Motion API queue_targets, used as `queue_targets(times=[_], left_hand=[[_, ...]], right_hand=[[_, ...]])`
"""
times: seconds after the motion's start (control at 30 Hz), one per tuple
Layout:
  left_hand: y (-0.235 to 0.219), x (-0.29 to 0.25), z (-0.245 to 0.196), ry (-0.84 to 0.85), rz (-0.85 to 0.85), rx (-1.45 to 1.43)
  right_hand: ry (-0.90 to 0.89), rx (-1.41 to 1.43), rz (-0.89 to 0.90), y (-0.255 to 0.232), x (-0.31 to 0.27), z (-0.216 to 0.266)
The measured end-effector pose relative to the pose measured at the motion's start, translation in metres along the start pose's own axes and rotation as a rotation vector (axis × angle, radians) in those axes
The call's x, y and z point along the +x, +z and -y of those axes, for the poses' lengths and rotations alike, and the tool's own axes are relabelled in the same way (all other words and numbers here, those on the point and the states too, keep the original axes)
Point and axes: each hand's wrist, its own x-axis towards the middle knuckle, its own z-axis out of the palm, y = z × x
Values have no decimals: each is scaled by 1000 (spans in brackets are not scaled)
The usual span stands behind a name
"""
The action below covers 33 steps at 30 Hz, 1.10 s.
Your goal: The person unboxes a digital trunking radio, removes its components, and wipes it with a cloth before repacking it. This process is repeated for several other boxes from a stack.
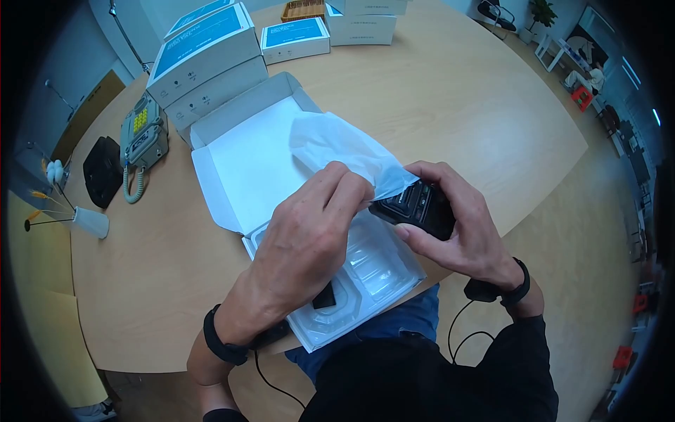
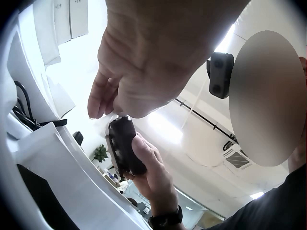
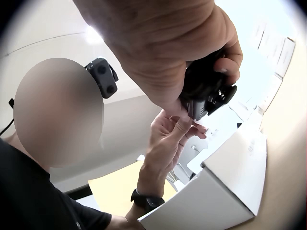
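Note:
My right hand (image 1: 460, 221) grips a black boxy device (image 1: 432, 211) with raised, button-like parts on its face. A thin white translucent wrapper (image 1: 337, 144) spreads from the device's near end over the open box. My left hand (image 1: 306, 225) pinches at the wrapper's edge, fingertips close against the device (image 2: 127, 143); the exact grip is partly hidden behind the knuckles. Below both hands lies the opened white box (image 1: 242, 158), with a clear moulded plastic tray (image 1: 380, 264) inside. A small black piece (image 1: 324, 297) sits in the tray, under the left wrist.
White-and-blue boxes (image 1: 204, 53) are stacked beyond the lid, with another blue-topped box (image 1: 295, 39) beside them. A corded telephone (image 1: 144, 130), a black pouch (image 1: 103, 172) and a white vase (image 1: 91, 222) stand at the left. A wicker basket (image 1: 304, 10) is at the back.

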Motion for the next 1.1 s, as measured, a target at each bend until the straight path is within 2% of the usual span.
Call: queue_targets(times=[0.1, 0.23, 0.37, 0.43, 0.47, 0.53, 0.57, 0.67, 0.73, 0.87, 0.93, 0.97, 1.03, 1.07, 1.1], left_hand=[[1, -2, -2, -31, 45, -25], [0, 0, -8, 31, 5, 37], [1, 0, -14, 25, 7, 73], [3, 0, -15, 23, -23, 80], [4, 0, -15, 24, -53, 85], [4, 1, -18, 34, -59, 83], [4, 1, -19, 44, -64, 81], [2, -1, -16, 55, -18, 97], [-1, -1, -19, 66, -9, 109], [-1, 0, -20, 74, -5, 97], [1, 0, -19, 79, -17, 67], [1, 0, -19, 86, -28, 37], [1, 0, -18, 82, -25, -4], [1, 1, -18, 78, -26, -41], [1, 1, -19, 78, -28, -40]], right_hand=[[59, -6, -57, 4, -3, 4], [140, -8, -49, 9, -2, 7], [90, -60, -70, 16, -1, 2], [83, 134, -206, 19, -1, -2], [83, 135, -206, 19, -1, -1], [198, 378, -200, 17, 0, 4], [199, 378, -200, 15, 2, 7], [161, 318, -89, 9, 8, 9], [-6, 119, -19, 6, 10, -1], [36, 59, -11, 4, 4, 2], [163, 252, -3, 6, 1, 2], [166, 252, -7, 6, 0, 2], [269, 417, 56, 5, 0, 1], [267, 416, 56, 5, 0, -1], [139, 313, 73, 6, -1, -6]])
